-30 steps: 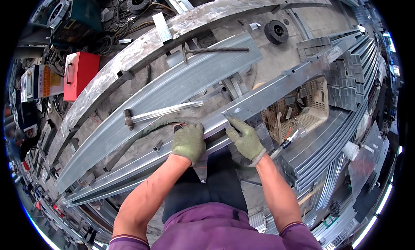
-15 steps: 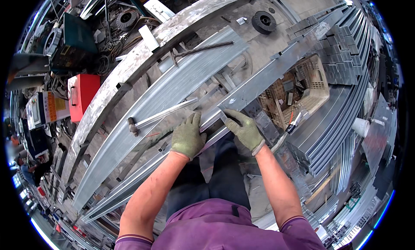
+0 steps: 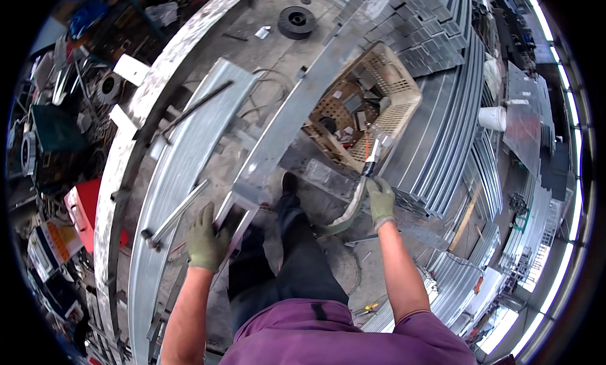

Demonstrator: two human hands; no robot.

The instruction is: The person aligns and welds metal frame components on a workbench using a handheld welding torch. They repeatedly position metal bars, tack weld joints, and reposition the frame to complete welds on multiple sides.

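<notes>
My left hand (image 3: 209,240), in a green work glove, lies open with its fingers stretched out beside the near end of a galvanized metal channel (image 3: 243,191). My right hand (image 3: 381,203), gloved alike, is open at the dark handle of a welding torch (image 3: 370,164). The torch leans on the near corner of a beige plastic crate (image 3: 410,100), and its pale hose (image 3: 353,208) runs down left of that hand. A hammer (image 3: 150,240) rests on a wide metal sheet (image 3: 169,169) left of my left hand.
Small metal offcuts fill the crate's floor. Stacked steel profiles (image 3: 435,137) stand to the right, with a white bucket (image 3: 492,118) beyond. A curved beam (image 3: 117,188) runs along the left, near a red box (image 3: 85,216). A black wire spool (image 3: 297,23) lies at the back.
My right hand has left the channel and moved right to the torch by the crate. My left hand has shifted left along the channel. The view has turned to the right.
</notes>
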